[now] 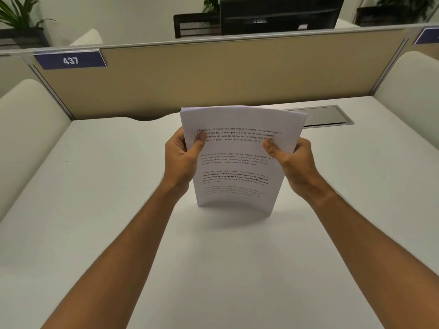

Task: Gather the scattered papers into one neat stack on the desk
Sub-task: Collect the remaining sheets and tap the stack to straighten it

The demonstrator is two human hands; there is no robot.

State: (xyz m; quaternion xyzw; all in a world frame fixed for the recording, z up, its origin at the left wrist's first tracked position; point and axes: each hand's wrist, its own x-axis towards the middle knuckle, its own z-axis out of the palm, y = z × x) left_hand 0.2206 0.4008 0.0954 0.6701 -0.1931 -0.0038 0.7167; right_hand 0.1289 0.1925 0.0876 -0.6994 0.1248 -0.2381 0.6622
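Note:
A stack of white printed papers [235,167] stands upright on its bottom edge on the white desk [107,210], bowed slightly toward me. My left hand [181,160] grips its left edge, thumb on the front page. My right hand [291,160] grips its right edge the same way. Both hands hold the stack at about mid-height, in the middle of the desk. Printed text paragraphs face me.
A beige partition [213,74] with a blue "437" label [70,60] closes the desk's far side. A grey cable hatch [327,116] lies behind the papers. White side panels [28,129] flank the desk. A dark monitor [280,15] stands beyond the partition.

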